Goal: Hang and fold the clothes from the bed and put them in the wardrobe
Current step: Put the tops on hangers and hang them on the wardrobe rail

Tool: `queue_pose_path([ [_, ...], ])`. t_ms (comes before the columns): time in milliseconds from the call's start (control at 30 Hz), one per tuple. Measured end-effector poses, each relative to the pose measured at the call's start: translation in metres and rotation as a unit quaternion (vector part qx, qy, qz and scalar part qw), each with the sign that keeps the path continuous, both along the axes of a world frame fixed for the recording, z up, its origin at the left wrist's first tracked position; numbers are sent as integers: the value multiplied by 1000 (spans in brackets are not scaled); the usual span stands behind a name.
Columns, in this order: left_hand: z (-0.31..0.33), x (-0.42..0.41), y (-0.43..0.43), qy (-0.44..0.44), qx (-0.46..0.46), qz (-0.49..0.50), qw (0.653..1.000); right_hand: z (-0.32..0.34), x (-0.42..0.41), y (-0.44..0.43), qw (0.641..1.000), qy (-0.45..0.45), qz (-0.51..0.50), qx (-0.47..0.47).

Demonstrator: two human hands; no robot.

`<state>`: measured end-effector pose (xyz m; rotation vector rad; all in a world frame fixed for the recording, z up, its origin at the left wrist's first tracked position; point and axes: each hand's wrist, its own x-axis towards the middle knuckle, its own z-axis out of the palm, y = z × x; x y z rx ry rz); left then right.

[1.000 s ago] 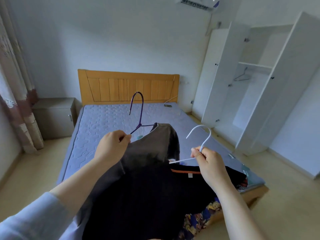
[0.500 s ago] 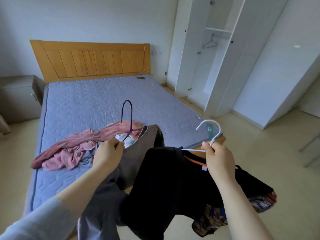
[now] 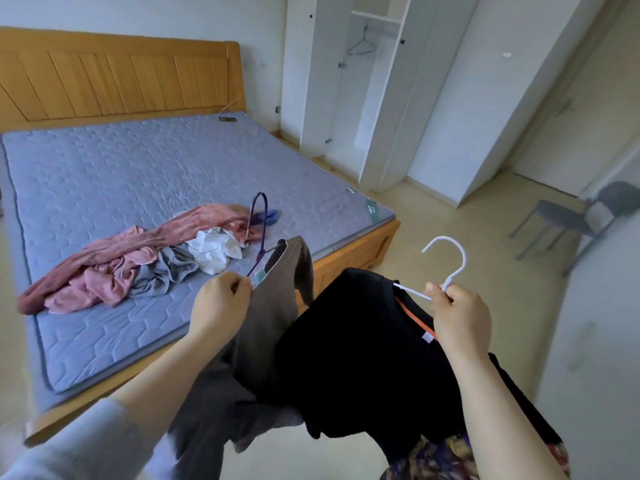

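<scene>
Head view: right grip (image 3: 460,317) pinches white hanger (image 3: 459,258), shirt (image 3: 363,341) below.

Your left hand (image 3: 221,301) pinches a purple wire hanger (image 3: 258,233) bearing grey cloth (image 3: 270,306); your right hand (image 3: 460,317) grips a white plastic hanger (image 3: 450,261) bearing black cloth (image 3: 363,341).

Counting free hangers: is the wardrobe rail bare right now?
No, one grey hanger hangs on the rail inside the open wardrobe.

- A home bedroom: a wooden-framed bed (image 3: 360,251) with a slatted headboard (image 3: 121,81).
- An open white wardrobe (image 3: 381,98), one hanger (image 3: 361,46) on its rail.
- Loose clothes (image 3: 138,265) on the mattress.
</scene>
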<state>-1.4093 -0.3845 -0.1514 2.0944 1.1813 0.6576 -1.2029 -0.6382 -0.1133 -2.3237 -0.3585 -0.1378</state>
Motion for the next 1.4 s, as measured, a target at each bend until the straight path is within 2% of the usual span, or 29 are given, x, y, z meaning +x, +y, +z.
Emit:
queue_pose_path([
  [267,4,-8,-40,-11,-26,-43,999,-9,-36,-35,994,61,-17,86],
  [367,6,-6,-49,-24,-35,-55,998,-9,-40,-45,983,103,-23,153],
  [533,18,14,-67,-42,-54,-78,995,1,-35,-53,962,120,-27,245],
  [633,28,37,-76,-57,-105,-81,990,10,-23,-58,950,139,-28,277],
  [700,36,54,-82,-62,-138,-86,985,15,-12,-62,946,149,-29,286],
  [1033,59,138,-126,-76,-194,-152,966,22,38,-69,915,173,-49,360],
  [1133,56,156,-134,-100,-220,-172,955,23,53,-70,920,164,-54,351],
  [1267,49,185,-136,-92,-225,-154,958,23,82,-72,922,160,-74,343],
  [1400,52,222,-120,-107,-279,-173,938,22,112,-60,922,157,-97,341],
])
